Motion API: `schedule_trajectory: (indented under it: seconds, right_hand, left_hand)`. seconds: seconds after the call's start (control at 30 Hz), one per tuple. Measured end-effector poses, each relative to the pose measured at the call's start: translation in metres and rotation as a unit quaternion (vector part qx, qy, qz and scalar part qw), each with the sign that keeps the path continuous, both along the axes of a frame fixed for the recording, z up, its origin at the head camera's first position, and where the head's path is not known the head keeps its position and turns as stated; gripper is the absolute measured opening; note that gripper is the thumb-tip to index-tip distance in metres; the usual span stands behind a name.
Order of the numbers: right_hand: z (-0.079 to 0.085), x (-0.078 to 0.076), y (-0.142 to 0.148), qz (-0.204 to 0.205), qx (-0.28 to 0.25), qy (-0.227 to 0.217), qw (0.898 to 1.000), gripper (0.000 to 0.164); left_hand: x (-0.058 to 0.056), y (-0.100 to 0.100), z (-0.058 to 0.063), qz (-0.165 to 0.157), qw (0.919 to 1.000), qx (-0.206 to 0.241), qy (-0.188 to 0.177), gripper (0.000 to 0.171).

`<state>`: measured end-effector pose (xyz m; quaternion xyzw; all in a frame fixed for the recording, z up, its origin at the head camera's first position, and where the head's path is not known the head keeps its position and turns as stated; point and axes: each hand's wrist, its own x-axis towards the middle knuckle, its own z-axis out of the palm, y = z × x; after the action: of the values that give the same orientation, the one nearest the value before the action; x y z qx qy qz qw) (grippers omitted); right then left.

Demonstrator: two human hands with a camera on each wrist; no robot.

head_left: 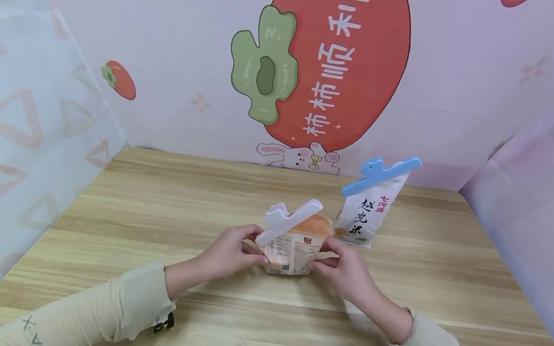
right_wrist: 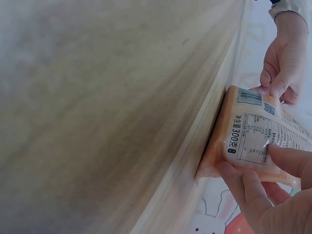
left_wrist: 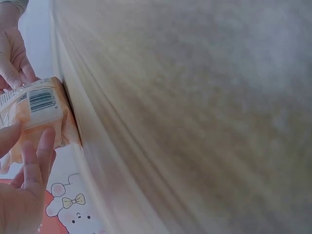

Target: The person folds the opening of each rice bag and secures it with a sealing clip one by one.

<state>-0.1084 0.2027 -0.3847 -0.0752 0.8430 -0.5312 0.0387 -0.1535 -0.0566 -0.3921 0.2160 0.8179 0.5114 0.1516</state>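
Note:
An orange-and-white food packet (head_left: 295, 256), printed with a barcode and small text, stands on the table with a pale lilac bag clip (head_left: 289, 222) slanting across its top. My left hand (head_left: 234, 252) holds the packet's left side, thumb toward the front and fingers toward the back. On the opposite side my right hand (head_left: 349, 270) grips it the same way; in the right wrist view its thumb (right_wrist: 287, 160) lies on the printed face. Both wrist views show the packet's base right at the tabletop.
Behind and to the right stands a white rice bag (head_left: 367, 215), closed by a blue bag clip (head_left: 382, 176). The wooden table (head_left: 170, 198) ends at a pink printed backdrop (head_left: 185, 45), with patterned cloth sides left and right.

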Motion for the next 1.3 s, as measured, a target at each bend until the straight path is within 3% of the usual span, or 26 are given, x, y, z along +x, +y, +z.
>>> schedule_trajectory:
  seconds: [0.57, 1.3]
  right_hand:
    - [-0.005, -0.018, -0.008, -0.014, 0.024, 0.021, 0.999, 0.037]
    - [-0.003, -0.051, -0.016, -0.03, 0.046, 0.024, 0.998, 0.038]
  left_hand:
    - [-0.02, -0.006, 0.001, 0.018, 0.9997, -0.018, 0.008, 0.042]
    - [-0.053, -0.013, 0.004, 0.011, 0.9991, -0.017, 0.038, 0.042]
